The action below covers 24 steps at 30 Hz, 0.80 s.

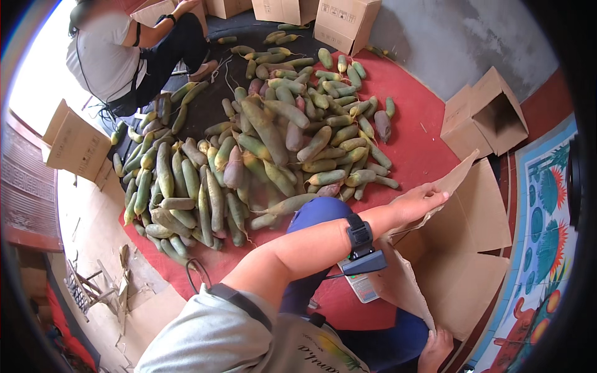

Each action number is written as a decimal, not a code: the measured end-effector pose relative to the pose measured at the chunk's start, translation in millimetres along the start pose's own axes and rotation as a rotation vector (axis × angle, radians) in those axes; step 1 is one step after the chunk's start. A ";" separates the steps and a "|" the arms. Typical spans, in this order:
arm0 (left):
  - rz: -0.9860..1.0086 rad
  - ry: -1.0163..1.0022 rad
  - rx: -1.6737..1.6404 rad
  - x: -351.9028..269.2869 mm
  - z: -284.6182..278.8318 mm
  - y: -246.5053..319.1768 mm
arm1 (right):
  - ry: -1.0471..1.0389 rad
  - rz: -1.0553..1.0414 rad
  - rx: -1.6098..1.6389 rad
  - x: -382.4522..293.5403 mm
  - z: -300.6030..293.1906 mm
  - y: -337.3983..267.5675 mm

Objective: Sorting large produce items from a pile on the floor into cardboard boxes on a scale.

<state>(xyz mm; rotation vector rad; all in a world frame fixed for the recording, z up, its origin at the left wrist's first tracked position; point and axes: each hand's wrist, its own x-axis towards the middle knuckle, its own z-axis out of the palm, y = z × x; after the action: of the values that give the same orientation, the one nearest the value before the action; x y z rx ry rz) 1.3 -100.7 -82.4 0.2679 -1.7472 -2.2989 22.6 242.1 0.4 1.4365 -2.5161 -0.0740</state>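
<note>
My left hand (417, 203) grips the upper flap of an open cardboard box (419, 242) on my right; a black strap and a grey device are on that wrist. At the lower right, my right hand (437, 347) holds the bottom corner of the box's near flap (403, 284). The part of the box's inside that shows holds nothing. Partly hidden under my left wrist and the flap is a digital scale (364, 290). Ahead of my knees lies a large heap of long green radishes (268, 130), with a few purplish ones (233, 169) among them.
A co-worker (112, 56) sits at the upper left beside the heap. One open cardboard box (81, 140) stands at the left, another (485, 114) at the right by the wall, and several (345, 23) along the back. Broken wooden pieces (100, 284) lie at the lower left.
</note>
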 end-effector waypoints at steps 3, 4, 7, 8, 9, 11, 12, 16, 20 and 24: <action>0.052 0.008 -0.028 -0.5 -2.8 -3.1 | -0.023 -0.024 -0.006 -7.2 0.4 2.5; 0.073 0.004 -0.020 -0.5 -3.2 -2.8 | -0.033 -0.005 0.014 -11.1 1.3 4.9; -0.015 -0.049 -0.023 -7.0 -3.9 7.1 | -0.051 0.006 0.027 -14.5 -2.8 3.0; -0.013 -0.047 -0.022 -5.5 -3.2 5.7 | -0.061 -0.001 0.022 -15.0 -5.5 1.0; -0.001 -0.038 -0.018 -4.1 -3.8 1.8 | -0.059 -0.005 0.025 -15.2 -7.7 -1.4; 0.011 -0.025 -0.008 -0.9 -4.6 -3.8 | -0.072 0.073 0.027 -14.3 -11.9 -5.2; 0.030 0.007 -0.004 -0.2 -3.5 -4.5 | -0.071 0.072 0.031 -13.8 -14.5 -5.8; 0.065 0.085 0.012 -3.0 -9.6 -0.1 | -0.036 0.088 0.120 -17.1 -16.7 -3.6; 0.061 0.201 -0.130 -12.0 -30.2 14.4 | 0.074 0.142 0.188 -30.0 -10.9 6.9; 0.229 0.338 0.010 -51.1 -75.9 17.1 | 0.290 0.170 0.274 -37.8 -5.5 10.4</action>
<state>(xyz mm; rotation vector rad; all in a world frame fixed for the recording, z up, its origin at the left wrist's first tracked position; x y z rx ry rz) 73.3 -159.6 -86.2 0.4079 -1.5331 -1.9534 33.6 280.2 0.5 1.2107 -2.4584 0.4912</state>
